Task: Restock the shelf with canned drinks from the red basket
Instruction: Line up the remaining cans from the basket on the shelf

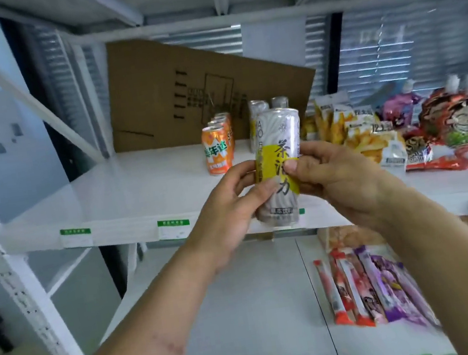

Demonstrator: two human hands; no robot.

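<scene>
White metal shelving fills the view, with a sheet of cardboard (185, 94) leaning at the back of the upper shelf (126, 189). Both hands are on one tall silver-and-yellow can (278, 168), held upright in front of the shelf edge, dead centre. Left hand (230, 205) wraps its lower half from 8 o'clock, thumb across the label; right hand (334, 175) pinches the middle from 3 o'clock. Just behind it stand two more silver cans (259, 110), and at 10 o'clock a row of orange cans (218, 149). Snack bags (372, 140) sit at 2 o'clock, stick packs (368, 285) on the lower shelf at 5.
</scene>
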